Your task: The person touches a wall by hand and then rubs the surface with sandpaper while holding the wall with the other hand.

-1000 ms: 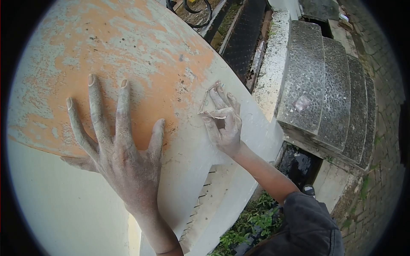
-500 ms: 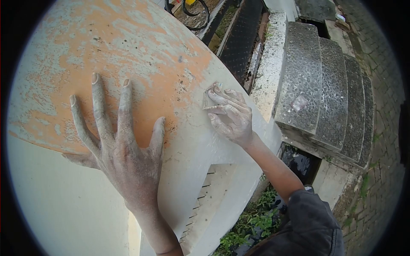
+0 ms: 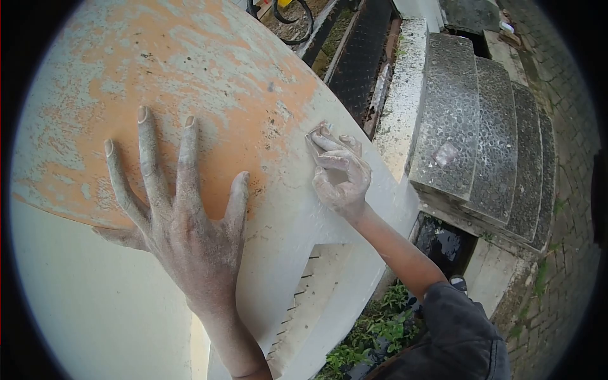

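My left hand [image 3: 193,228], coated in pale dust, lies with its fingers spread on the curved wall top [image 3: 209,69], where worn orange and whitish paint shows in patches. Its thumb-side edge rests over the orange area and the little finger spans toward the near edge. To the right, the fingers of my right hand [image 3: 345,180] are curled round a small, dusty, folded piece of sandpaper [image 3: 311,144], pressed against the pale grey-white part of the same surface. Most of that piece is hidden behind the fingers.
A slatted opening [image 3: 304,297] is set into the wall below my right hand. Speckled stone steps [image 3: 446,114] stand at the right, with a clear plastic scrap [image 3: 445,154] on them. A dark drain [image 3: 443,244], green plants [image 3: 380,323] and a black metal gate [image 3: 361,63] lie beyond the wall.
My right hand has shifted slightly down and its fingers are more bent, with the sandpaper still in them. My left hand stays in nearly the same place.
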Demonstrator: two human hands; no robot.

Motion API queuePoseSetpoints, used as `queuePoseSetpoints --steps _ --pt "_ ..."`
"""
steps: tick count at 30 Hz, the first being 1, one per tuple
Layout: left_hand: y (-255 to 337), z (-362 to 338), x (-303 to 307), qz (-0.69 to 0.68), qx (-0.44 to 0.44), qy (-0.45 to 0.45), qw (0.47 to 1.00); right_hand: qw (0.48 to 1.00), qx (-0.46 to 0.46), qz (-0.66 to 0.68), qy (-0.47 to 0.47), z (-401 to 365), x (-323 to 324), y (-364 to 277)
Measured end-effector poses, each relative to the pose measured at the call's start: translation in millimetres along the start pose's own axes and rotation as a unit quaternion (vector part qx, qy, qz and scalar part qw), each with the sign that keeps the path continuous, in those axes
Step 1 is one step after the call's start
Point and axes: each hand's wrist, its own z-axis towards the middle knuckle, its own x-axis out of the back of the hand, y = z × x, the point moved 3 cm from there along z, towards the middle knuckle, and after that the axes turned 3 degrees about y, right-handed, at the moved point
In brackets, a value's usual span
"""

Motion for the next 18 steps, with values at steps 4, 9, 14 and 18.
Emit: queuePoseSetpoints --steps 4,9,14,18 --pt "1 1 1 0.0 0.006 -0.012 1.0 0.997 0.006 0.016 0.075 -1 -8 4" --pt "0 0 1 0.018 -0.003 -0.006 1.0 0.998 0.042 -0.013 0.047 2 -5 6" --pt "0 -1 -1 0.007 -0.009 0.011 1.0 0.996 0.08 -0.027 -0.014 14 0 6" --pt "-1 0 -2 0.009 -0.008 0.01 1.0 0.997 0.07 -0.007 -0.044 16 2 9"
